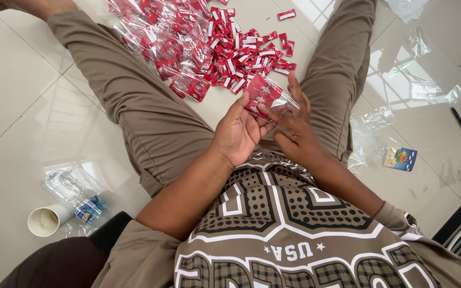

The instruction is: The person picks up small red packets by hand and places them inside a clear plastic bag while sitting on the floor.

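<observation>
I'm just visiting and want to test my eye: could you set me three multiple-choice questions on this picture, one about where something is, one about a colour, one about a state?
1. Where does the paper cup lie?
A. on the floor by the plastic bottle
B. on the person's lap
C. on top of the sachet pile

2. What colour are the small sachets heaped on the floor?
A. blue and yellow
B. red and white
C. green

3. How is the clear bag of sachets held?
A. lying loose on the floor
B. by one hand only
C. between both hands

Answers: 1 A, the cup lies on the tiles next to the bottle. 2 B, the heap is red with white bands. 3 C, the left hand and right hand both touch it.
</observation>
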